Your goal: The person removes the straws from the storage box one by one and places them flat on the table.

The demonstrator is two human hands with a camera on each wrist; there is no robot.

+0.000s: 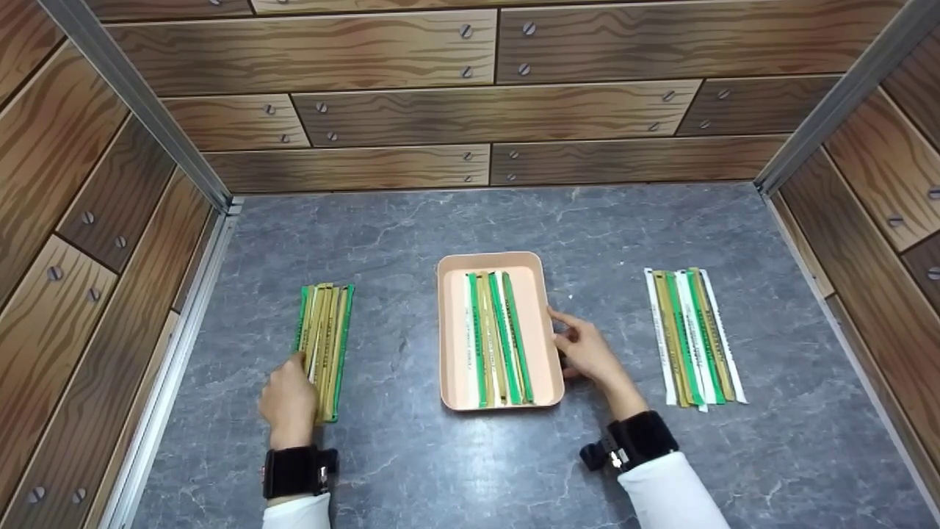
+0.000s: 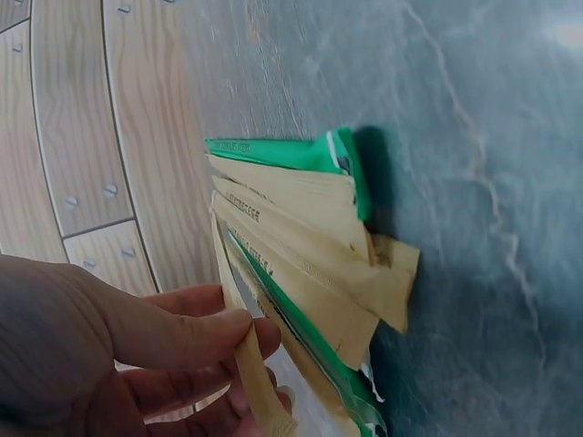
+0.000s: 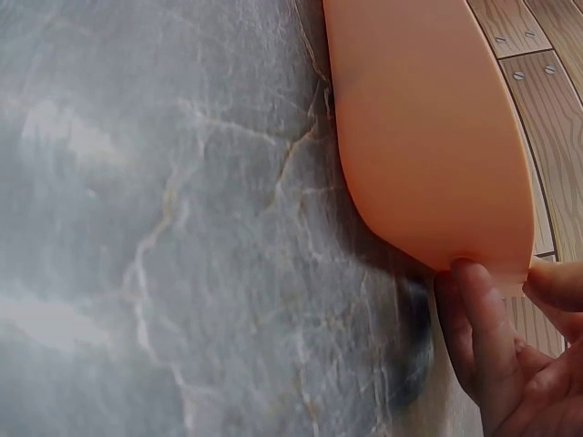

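Observation:
On the left, my left hand [image 1: 290, 397] is at a row of long, thin stick packets [image 1: 327, 316] in gold, green and white. In the left wrist view, thumb and forefinger pinch a gold stick packet [image 2: 239, 296] at the row's edge, its near end lifted beside the others. The peach tray [image 1: 452, 330] stands in the middle, holding several green, gold and white stick packets [image 1: 496, 330] side by side. My right hand [image 1: 591, 353] holds the tray's right rim; in the right wrist view its fingers [image 3: 487, 328] touch the outer wall.
Another row of white, gold and green stick packets [image 1: 694, 338] lies to the right of the tray. The grey marbled tabletop [image 1: 396, 220] is bounded by wood-patterned walls [image 1: 411, 114] at the back and both sides.

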